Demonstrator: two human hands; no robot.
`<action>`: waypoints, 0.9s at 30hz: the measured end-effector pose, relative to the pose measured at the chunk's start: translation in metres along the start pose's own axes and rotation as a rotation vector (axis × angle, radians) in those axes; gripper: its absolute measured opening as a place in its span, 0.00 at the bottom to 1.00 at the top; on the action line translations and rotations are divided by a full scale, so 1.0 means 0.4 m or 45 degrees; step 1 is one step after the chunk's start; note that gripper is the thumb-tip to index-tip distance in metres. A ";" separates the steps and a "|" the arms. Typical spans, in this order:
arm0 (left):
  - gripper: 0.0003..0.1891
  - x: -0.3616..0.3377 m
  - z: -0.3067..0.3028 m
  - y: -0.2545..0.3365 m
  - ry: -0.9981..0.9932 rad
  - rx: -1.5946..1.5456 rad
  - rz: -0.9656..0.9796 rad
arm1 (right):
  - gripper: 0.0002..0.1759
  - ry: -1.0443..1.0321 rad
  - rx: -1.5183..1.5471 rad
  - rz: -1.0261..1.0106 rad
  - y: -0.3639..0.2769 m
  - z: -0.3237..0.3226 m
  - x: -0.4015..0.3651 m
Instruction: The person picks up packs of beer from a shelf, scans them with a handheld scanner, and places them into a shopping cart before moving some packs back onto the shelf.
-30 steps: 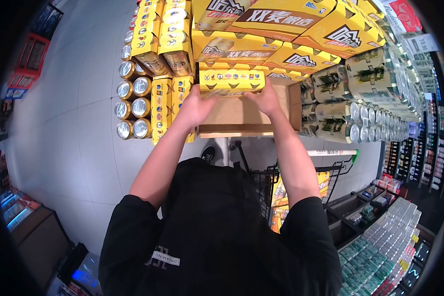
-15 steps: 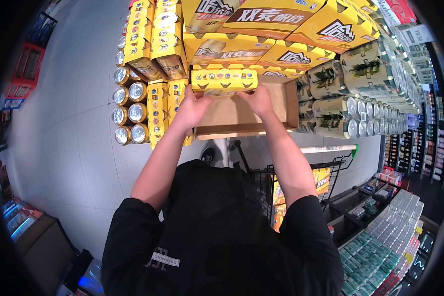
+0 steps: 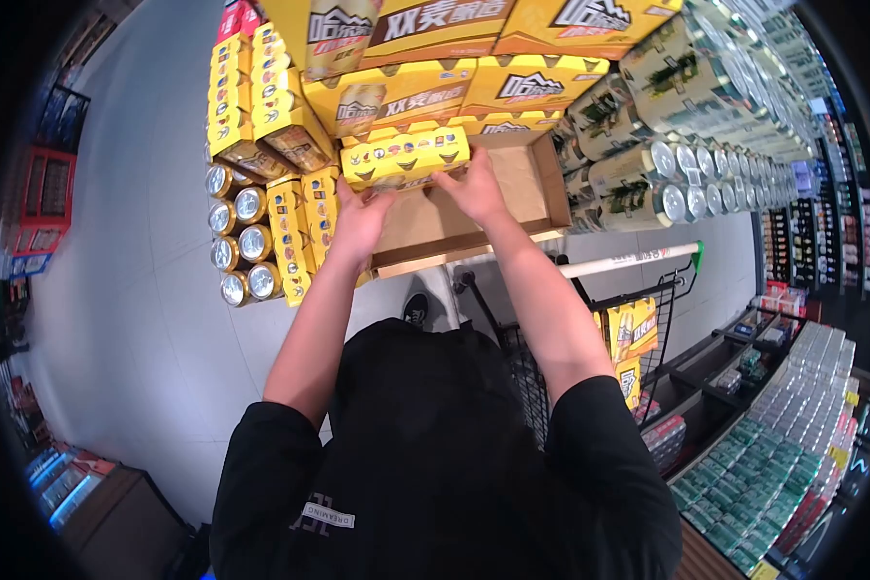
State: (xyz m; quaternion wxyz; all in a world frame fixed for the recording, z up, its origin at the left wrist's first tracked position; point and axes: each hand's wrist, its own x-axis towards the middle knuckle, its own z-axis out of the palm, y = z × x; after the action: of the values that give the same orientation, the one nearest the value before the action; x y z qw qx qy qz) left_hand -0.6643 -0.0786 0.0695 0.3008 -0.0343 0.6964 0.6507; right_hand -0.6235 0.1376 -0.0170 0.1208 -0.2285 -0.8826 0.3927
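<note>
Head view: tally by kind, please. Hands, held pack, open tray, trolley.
Bare hands, left hand and right hand, both with a grip on the pack: 2
yellow cardboard can pack: 1
open brown cardboard tray: 1
black wire shopping trolley: 1
Total: 5

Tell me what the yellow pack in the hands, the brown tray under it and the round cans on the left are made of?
Yellow pack, held by the left hand and right hand: it looks like thin printed cardboard, slightly glossy, with folded edges.
Brown tray: plain cardboard, matte and unprinted.
Cans: metal, probably aluminium; their tops shine silver with gold rims.
</note>
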 end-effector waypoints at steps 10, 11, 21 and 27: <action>0.30 -0.151 0.107 -0.106 -0.312 -0.020 0.233 | 0.21 -0.490 0.067 0.340 -0.025 -0.438 -0.632; 0.22 -0.161 0.130 -0.114 -0.433 -0.024 0.140 | 0.21 -0.543 0.053 0.448 0.006 -0.455 -0.738; 0.11 -0.429 0.575 -0.301 -1.470 0.519 0.000 | 0.39 -0.236 0.646 2.377 0.224 -0.138 -1.771; 0.11 -0.716 0.821 -0.437 -1.867 0.856 0.035 | 0.43 0.543 2.176 1.628 0.362 0.515 -2.194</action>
State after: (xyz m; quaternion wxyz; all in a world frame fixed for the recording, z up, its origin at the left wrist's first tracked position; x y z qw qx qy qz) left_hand -0.2309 0.1011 0.0564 0.6675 0.5022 0.4806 0.2669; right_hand 0.1005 -0.3461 -0.2913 0.1637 -0.5494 0.0036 0.8193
